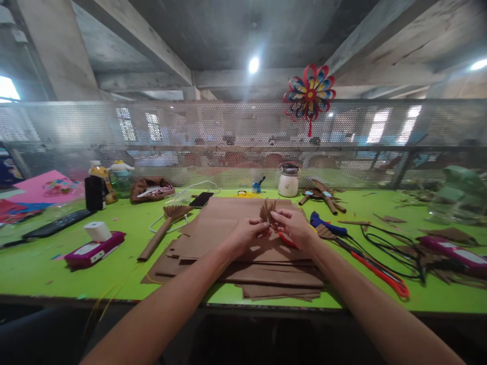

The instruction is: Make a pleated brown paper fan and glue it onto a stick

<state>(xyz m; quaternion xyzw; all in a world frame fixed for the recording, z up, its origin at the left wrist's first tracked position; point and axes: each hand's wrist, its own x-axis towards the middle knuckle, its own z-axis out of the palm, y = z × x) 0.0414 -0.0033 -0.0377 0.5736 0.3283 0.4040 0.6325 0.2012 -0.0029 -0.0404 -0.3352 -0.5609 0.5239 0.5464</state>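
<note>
Between my two hands is a small fan of pleated brown paper (268, 209), its folds spread upward. My left hand (249, 231) pinches its lower left side, and my right hand (292, 225) grips its right side. Beneath them lies a stack of brown kraft paper sheets (224, 213). Red-orange scissor handles (286, 239) show partly under my right hand. Left of the stack rests a rolled brown paper tube (155, 239) topped with a pleated fan. Finished-looking brown paper pieces (323, 195) of the same sort lie at the back right.
To the right are a blue glue gun (327, 224), a red utility knife (376, 271) and a looped black cable (395, 248). A purple power strip (94, 249) sits left. Behind stand a white jar (288, 181), a phone (201, 199) and a perforated metal screen (213, 152).
</note>
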